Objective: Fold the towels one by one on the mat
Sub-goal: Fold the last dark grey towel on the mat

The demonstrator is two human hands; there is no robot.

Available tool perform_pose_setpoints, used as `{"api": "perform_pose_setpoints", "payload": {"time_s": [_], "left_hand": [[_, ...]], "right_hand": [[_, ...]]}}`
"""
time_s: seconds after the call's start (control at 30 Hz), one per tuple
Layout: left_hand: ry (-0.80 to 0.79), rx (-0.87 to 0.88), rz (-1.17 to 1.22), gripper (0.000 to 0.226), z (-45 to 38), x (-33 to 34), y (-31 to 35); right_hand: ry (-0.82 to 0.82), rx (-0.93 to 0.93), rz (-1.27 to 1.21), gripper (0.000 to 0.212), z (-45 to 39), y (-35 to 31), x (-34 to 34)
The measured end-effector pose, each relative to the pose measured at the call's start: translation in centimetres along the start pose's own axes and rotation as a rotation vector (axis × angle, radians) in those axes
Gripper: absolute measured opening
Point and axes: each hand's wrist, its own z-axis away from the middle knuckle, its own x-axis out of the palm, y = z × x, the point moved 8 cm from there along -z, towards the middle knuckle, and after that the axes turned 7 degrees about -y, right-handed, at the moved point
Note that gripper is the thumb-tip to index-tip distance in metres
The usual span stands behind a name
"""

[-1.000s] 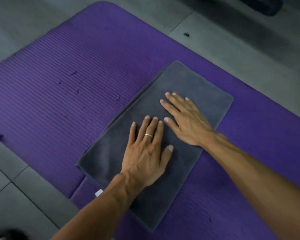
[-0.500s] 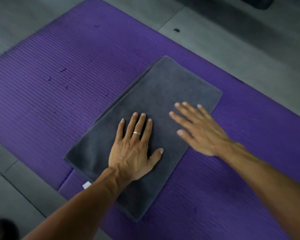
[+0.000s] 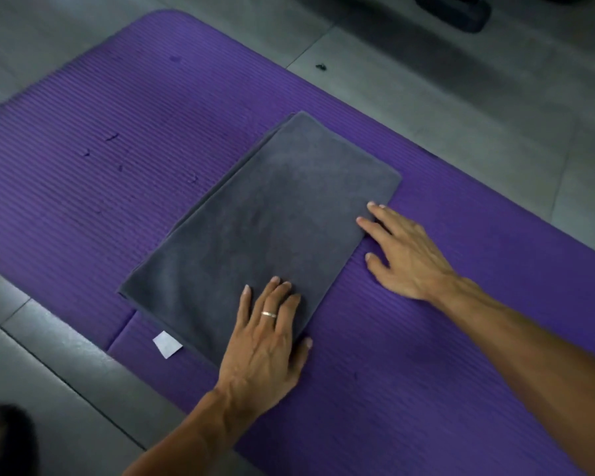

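Observation:
A dark grey towel [image 3: 265,218] lies folded into a long rectangle on the purple ribbed mat [image 3: 117,115], running diagonally from near left to far right. My left hand [image 3: 265,341], with a ring on one finger, rests flat on the towel's near right corner, fingers spread and thumb on the mat. My right hand [image 3: 406,252] lies flat at the towel's right long edge, fingertips touching that edge, palm on the mat. Neither hand grips anything. A small white label [image 3: 167,344] sticks out from under the towel's near end.
Grey floor tiles [image 3: 461,108] surround the mat. A dark object [image 3: 454,12] sits on the floor at the top right. A small dark speck [image 3: 321,67] lies on the tile beyond the mat. A dark blurred shape [image 3: 4,438] fills the bottom left corner.
Both hands have slid off the towel's middle toward me and to the right. The left now sits on the near corner, the right at the right edge.

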Motion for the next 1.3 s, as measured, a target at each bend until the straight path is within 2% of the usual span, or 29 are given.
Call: {"api": "perform_pose_setpoints", "payload": {"time_s": [0.07,0.13,0.23,0.37,0.5,0.57,0.7,0.77,0.87,0.97,1.07,1.3], "left_hand": [[0.050,-0.003,0.032,0.033,-0.2,-1.0,-0.2],[0.073,-0.044,0.117,0.025,-0.5,-2.4,-0.4],[0.046,-0.207,0.366,0.005,-0.7,-4.6,-2.1],[-0.044,-0.245,0.494,0.005,-0.5,-5.8,-4.6],[-0.113,-0.275,0.593,0.008,-0.5,-5.8,-5.8],[-0.162,-0.294,0.677,0.009,-0.4,-5.2,-6.1],[-0.333,-0.245,0.802,0.010,0.4,-3.8,-5.6],[-0.353,-0.171,0.775,0.012,0.4,-4.2,-5.3],[-0.217,-0.177,0.611,0.015,-0.4,-6.5,-7.0],[-0.099,-0.239,0.298,0.002,-1.0,-9.2,-9.4],[-0.075,-0.282,0.084,0.018,-1.3,-10.5,-10.5],[-0.084,-0.338,-0.054,0.024,-1.6,-9.5,-10.8]], "right_hand": [[-0.021,-0.007,0.002,0.066,0.4,-0.5,0.1],[-0.023,-0.014,0.000,0.070,0.3,-1.0,-0.2],[0.049,-0.008,0.017,0.068,-1.1,-1.9,-1.0],[0.054,0.081,-0.015,0.047,-3.3,-1.2,-2.7],[0.038,0.089,0.015,0.029,-2.6,-0.3,-4.4],[-0.049,0.102,-0.002,0.024,-0.7,0.2,-4.1],[-0.323,0.195,-0.158,0.015,3.4,1.7,-3.2],[-0.326,0.216,-0.195,0.014,3.7,2.0,-4.4],[-0.232,0.211,-0.166,0.003,2.0,1.5,-7.0],[-0.099,0.198,-0.018,0.012,-0.7,-0.1,-8.8],[-0.037,0.199,0.106,0.020,-3.6,-1.7,-9.2],[-0.056,0.207,0.201,0.021,-7.5,-2.9,-7.6]]}}
